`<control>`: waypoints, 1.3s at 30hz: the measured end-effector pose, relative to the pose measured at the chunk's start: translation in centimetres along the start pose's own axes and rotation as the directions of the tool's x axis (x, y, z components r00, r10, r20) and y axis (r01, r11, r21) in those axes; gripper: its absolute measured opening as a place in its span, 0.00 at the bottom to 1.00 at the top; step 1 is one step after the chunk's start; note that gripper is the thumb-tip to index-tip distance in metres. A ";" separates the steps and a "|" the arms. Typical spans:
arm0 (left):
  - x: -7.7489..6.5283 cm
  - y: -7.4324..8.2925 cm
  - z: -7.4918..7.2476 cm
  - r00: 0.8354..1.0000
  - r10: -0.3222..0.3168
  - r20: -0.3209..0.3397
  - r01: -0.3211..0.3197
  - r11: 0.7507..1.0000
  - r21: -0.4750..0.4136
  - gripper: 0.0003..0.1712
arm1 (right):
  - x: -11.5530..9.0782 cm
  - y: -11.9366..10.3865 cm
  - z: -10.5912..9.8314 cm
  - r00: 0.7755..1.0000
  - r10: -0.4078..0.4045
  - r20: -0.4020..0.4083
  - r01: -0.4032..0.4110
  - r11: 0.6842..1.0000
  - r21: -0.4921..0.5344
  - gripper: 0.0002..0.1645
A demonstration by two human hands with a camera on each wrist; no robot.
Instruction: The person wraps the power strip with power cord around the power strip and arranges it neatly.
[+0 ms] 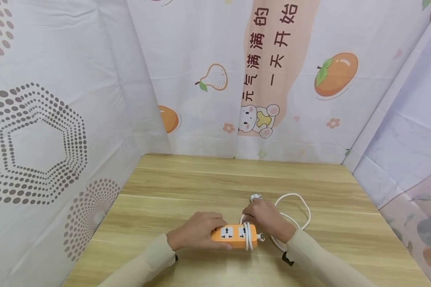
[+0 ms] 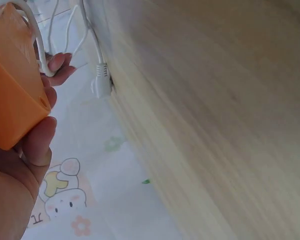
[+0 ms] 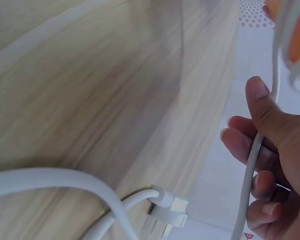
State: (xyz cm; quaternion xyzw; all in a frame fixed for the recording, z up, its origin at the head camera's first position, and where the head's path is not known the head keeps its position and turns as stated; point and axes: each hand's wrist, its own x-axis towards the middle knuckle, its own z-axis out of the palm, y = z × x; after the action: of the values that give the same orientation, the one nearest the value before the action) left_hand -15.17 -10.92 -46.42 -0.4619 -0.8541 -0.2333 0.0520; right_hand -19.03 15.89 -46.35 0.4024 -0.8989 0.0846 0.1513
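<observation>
An orange power strip (image 1: 233,241) with white sockets is held by its left end in my left hand (image 1: 201,230), thumb along the near side. The left wrist view shows the orange underside of the strip (image 2: 15,75) in that hand's grip. White cord (image 1: 249,237) is wound around the strip's right end. My right hand (image 1: 265,217) is just right of the strip. In the right wrist view its thumb and curled fingers hold the white cord (image 3: 250,170). The white plug (image 1: 256,197) lies on the table beyond the right hand.
A loop of loose cord (image 1: 305,203) lies on the wooden table (image 1: 186,179) to the right of the right hand. Printed curtains (image 1: 201,107) rise behind the table, with more cloth hanging at the left and right sides.
</observation>
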 end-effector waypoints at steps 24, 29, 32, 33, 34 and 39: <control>-0.3 -0.2 1.3 0.997 -0.080 -0.014 0.081 0.957 0.278 0.31 | 1.1 -1.9 -1.0 0.995 -0.040 -0.089 0.037 0.999 -0.038 0.09; -0.3 -0.2 1.3 0.992 -0.123 -0.031 0.127 0.954 0.270 0.32 | 1.4 -2.3 -1.1 0.997 -0.037 -0.064 0.033 0.997 -0.067 0.08; -0.3 -0.2 1.3 0.988 -0.146 -0.039 0.151 0.950 0.273 0.32 | 1.5 -2.5 -1.2 0.998 -0.033 -0.060 0.028 0.997 -0.077 0.07; -0.3 -0.1 1.4 0.987 -0.157 -0.040 0.161 0.949 0.271 0.32 | 1.5 -2.5 -1.1 0.998 -0.032 -0.061 0.027 0.996 -0.082 0.07; -0.3 -0.1 1.4 0.985 -0.167 -0.040 0.171 0.948 0.270 0.32 | 1.5 -2.5 -1.1 0.998 -0.032 -0.062 0.026 0.996 -0.088 0.07; -0.3 0.1 1.2 0.973 -0.227 -0.049 0.231 0.935 0.268 0.32 | 1.6 -2.6 -1.0 0.996 -0.038 -0.082 0.029 0.993 -0.110 0.08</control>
State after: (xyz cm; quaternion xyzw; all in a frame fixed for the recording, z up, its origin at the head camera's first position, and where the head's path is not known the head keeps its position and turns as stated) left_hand -14.82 -10.55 -47.58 -0.3458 -0.9255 -0.1224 0.0947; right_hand -17.89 13.31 -44.75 0.4046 -0.8882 0.0497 0.2121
